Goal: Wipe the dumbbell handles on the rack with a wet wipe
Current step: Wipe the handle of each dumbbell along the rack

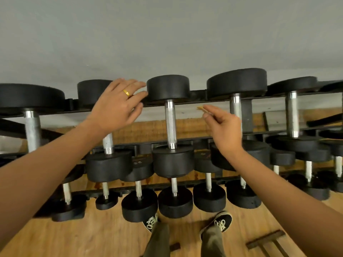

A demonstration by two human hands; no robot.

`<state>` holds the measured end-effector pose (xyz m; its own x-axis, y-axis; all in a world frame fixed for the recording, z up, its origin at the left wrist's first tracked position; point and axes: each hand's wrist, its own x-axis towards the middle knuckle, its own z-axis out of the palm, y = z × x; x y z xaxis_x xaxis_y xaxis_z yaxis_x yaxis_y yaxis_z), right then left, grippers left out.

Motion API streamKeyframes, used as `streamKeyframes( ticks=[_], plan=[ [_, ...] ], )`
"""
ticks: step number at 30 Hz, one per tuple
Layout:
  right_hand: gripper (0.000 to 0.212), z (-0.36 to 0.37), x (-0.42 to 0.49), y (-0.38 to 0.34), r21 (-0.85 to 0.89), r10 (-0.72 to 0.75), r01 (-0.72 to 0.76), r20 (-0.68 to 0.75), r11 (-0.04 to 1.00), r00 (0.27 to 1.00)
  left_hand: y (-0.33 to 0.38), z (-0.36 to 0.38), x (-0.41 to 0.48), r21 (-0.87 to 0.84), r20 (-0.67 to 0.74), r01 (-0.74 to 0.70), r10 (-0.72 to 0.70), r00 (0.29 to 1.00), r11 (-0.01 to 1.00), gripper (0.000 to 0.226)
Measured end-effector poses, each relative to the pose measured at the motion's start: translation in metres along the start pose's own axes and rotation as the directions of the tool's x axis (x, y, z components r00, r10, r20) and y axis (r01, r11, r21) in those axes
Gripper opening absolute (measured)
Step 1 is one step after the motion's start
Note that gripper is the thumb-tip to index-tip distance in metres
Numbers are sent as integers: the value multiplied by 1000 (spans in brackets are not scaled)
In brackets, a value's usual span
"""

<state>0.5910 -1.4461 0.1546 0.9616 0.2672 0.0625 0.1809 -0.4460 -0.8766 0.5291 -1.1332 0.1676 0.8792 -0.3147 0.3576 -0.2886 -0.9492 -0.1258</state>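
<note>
You'll find no text here that reads clearly. A dumbbell head (138,162) on the middle tier of the rack (196,103) carries faint pale marks, perhaps digits, too blurred to make out. A second head (204,155) just to its right bears a similar faint mark, equally unreadable.

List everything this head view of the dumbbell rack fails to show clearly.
In the head view:
The tan scrap pinched by the right hand is too small to identify as a wipe.
The left hand hides the upper part of the second dumbbell handle.
The weight marking on a lower dumbbell is blurred.
The rack runs off both side edges.
</note>
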Motion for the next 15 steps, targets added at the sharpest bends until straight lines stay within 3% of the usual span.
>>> streamKeyframes(
  ticks=[4, 8, 12, 15],
  plan=[
    [28, -50, 4, 12, 128, 67, -59, -60, 990, 996, 45, -3, 58, -4, 39, -108, 108, 993, 994, 37],
    [28, -94, 14, 35, 161, 107, -90, -102, 983, 989, 77, 19, 100, 55, 246, -269, 248, 937, 961, 45],
    [31, -110, 33, 77, 324, 327, -309, 0, 894, 945, 76, 35, 113, 109, 297, -322, 279, 913, 940, 43],
    [29, -108, 45, 91, 402, 368, -368, 81, 838, 926, 80, 41, 111, 163, 252, -314, 268, 930, 935, 42]
  ],
)
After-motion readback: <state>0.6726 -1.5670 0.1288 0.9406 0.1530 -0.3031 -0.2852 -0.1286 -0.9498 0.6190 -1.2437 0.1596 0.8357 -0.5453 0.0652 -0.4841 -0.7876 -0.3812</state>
